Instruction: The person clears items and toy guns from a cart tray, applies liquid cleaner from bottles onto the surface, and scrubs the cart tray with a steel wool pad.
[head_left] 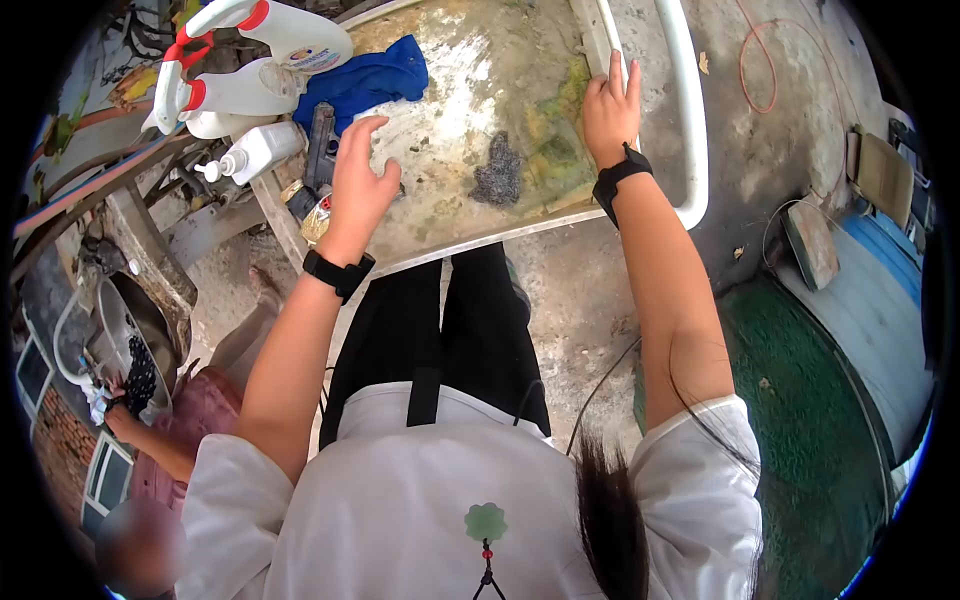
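Observation:
My left hand is at the left side of a shallow, stained basin, its thumb and fingers apart with nothing between them. Just left of it lie a dark grey object and a small can. On the basin's right rim rests my right hand, fingers stretched out and spread. Between my hands, a dark grey mesh scrubber lies on the wet basin floor. A blue cloth is bunched at the upper left.
White bottles with red parts and a pump bottle stand at the left. A white pipe curves beyond the right rim. Lower left, another person is at a metal basin. Green netting lies lower right.

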